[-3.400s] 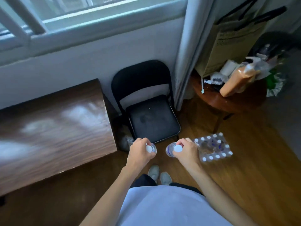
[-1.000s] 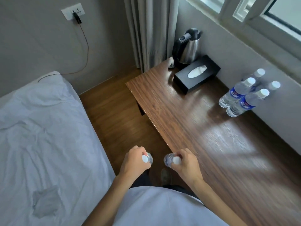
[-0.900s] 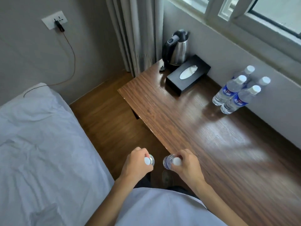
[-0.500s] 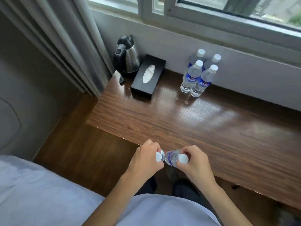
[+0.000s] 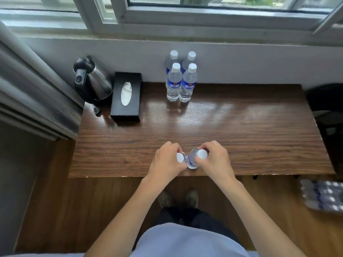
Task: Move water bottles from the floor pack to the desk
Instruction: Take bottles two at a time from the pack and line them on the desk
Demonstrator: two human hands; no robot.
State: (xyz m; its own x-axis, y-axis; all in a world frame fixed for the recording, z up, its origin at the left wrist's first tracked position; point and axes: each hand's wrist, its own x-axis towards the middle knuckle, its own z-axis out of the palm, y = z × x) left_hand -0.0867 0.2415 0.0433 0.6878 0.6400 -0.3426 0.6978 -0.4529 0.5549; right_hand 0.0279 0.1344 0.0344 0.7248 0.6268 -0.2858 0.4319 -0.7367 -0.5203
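Observation:
My left hand (image 5: 166,160) grips a clear water bottle by its neck, its white cap (image 5: 179,157) showing beside my thumb. My right hand (image 5: 213,160) holds a second bottle (image 5: 192,160) with a white cap the same way. Both bottles hang side by side over the front edge of the dark wooden desk (image 5: 241,130); I cannot tell whether they touch it. Several bottles with blue labels (image 5: 179,80) stand upright in a tight group at the back of the desk by the wall. The floor pack (image 5: 322,195) lies on the floor at the right edge, blurred.
A steel kettle (image 5: 91,80) and a black tissue box (image 5: 127,96) sit at the desk's back left. A grey curtain (image 5: 31,86) hangs left of the desk. A black chair (image 5: 328,108) stands at the desk's right end. My shoes are under the front edge.
I have turned from the floor pack and the bed side to face the desk squarely. Both hands, still gripping their bottles, now hover over the desk's front edge.

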